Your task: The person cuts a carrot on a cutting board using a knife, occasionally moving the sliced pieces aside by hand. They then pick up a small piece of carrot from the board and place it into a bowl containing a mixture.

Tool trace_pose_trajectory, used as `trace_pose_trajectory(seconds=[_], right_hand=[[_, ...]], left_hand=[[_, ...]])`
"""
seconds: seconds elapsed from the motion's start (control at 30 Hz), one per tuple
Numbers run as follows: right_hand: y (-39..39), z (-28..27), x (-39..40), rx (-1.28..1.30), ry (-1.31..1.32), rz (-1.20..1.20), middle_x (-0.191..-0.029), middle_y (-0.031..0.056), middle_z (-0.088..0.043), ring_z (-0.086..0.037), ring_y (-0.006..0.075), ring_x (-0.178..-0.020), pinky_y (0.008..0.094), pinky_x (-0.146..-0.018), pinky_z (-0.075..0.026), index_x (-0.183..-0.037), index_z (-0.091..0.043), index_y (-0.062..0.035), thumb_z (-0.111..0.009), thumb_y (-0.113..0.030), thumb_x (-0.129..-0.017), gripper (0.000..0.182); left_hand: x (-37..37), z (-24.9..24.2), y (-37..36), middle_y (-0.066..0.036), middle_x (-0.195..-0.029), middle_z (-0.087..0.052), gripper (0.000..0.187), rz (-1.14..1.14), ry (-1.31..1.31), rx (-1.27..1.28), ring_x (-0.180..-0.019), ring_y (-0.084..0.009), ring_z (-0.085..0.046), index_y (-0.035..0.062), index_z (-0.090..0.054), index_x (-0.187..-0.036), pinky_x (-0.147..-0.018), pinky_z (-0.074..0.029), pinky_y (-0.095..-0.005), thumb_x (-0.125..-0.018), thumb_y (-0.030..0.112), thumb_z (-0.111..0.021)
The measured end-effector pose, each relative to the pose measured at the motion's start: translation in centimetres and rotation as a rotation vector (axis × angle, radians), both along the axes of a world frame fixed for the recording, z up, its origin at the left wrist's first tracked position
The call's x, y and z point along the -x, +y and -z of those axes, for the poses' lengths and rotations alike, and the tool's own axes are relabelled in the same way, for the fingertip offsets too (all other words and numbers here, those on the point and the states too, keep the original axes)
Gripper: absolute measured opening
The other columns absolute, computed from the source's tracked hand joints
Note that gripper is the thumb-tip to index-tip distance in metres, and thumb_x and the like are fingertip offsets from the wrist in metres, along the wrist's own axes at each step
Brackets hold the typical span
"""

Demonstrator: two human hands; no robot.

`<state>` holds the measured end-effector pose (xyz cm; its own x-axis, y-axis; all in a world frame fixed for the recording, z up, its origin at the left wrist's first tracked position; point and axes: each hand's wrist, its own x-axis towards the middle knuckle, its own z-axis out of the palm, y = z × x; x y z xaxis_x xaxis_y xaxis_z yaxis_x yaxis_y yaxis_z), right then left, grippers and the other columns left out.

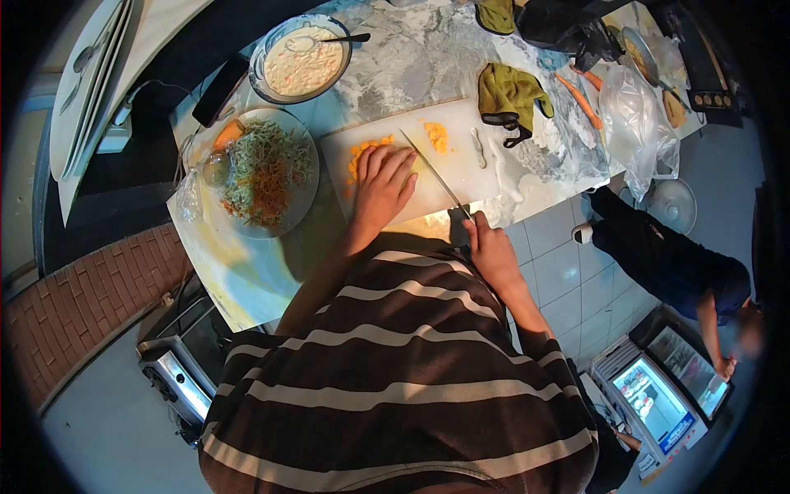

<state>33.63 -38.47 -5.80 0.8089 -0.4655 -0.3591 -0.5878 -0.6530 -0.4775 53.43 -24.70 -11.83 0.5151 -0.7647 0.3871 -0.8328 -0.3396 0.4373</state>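
My left hand point(383, 188) lies on the white cutting board point(432, 198), fingers stretched forward and a little apart. Diced orange pieces point(359, 153), which look like carrot, sit around its fingertips; what is under the palm is hidden. In my right hand point(492, 249) is the handle of a long knife point(436, 175), fingers wrapped round it at the board's near edge. The blade slants up and left across the board, just right of my left hand. Beyond the blade is a second small heap of orange dice point(435, 137).
A plate of shredded vegetables point(267, 169) stands left of the board, a bowl of creamy mixture point(304, 62) behind it. Green-black gloves point(508, 95), carrots point(580, 100) and a plastic bag point(629, 115) lie to the right. Another person point(683, 267) is at the far right.
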Motion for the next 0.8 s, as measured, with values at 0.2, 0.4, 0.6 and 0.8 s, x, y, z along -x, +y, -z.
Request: trace_pose_trajectory(seconds=[0.2, 0.4, 0.6, 0.8], right_hand=[[0.25, 0.21, 0.05, -0.055, -0.021, 0.051, -0.064, 0.0297, -0.058, -0.057, 0.0522, -0.065, 0.0591, -0.056, -0.043, -0.103, -0.051, -0.0009, -0.049, -0.026, -0.103, 0.026], [0.27, 0.35, 0.05, -0.042, -0.029, 0.057, -0.064, 0.0308, -0.057, -0.057, 0.0528, -0.065, 0.0597, -0.056, -0.042, -0.102, -0.051, -0.0005, -0.050, -0.026, -0.103, 0.025], [0.48, -0.12, -0.09, -0.064, -0.052, 0.069, -0.065, 0.0312, -0.057, -0.057, 0.0531, -0.067, 0.0603, -0.057, -0.042, -0.101, -0.051, -0.0004, -0.049, -0.025, -0.103, 0.025], [0.56, 0.07, -0.17, -0.101, -0.021, 0.101, -0.066, 0.0310, -0.058, -0.057, 0.0532, -0.069, 0.0606, -0.059, -0.042, -0.100, -0.052, -0.0002, -0.049, -0.025, -0.103, 0.025]], left_hand=[[-0.04, -0.21, -0.01, -0.003, -0.126, -0.059, 0.038, 0.006, 0.001, -0.015, -0.122, -0.0259, -0.048, 0.0093, -0.064, -0.123, -0.110, -0.030, -0.0466, -0.087, 0.020, -0.066], [0.00, 0.29, 0.05, -0.003, -0.127, -0.058, 0.038, 0.013, -0.020, -0.032, -0.123, -0.0252, -0.047, 0.0108, -0.064, -0.124, -0.112, -0.028, -0.0478, -0.088, 0.024, -0.064], [0.06, 0.44, 0.04, -0.003, -0.127, -0.057, 0.038, 0.012, -0.037, -0.025, -0.124, -0.0255, -0.046, 0.0114, -0.064, -0.124, -0.112, -0.027, -0.0483, -0.088, 0.026, -0.064], [0.14, 0.00, 0.11, -0.003, -0.127, -0.058, 0.039, 0.024, -0.041, -0.028, -0.124, -0.0260, -0.047, 0.0124, -0.065, -0.124, -0.111, -0.028, -0.0482, -0.088, 0.026, -0.066]])
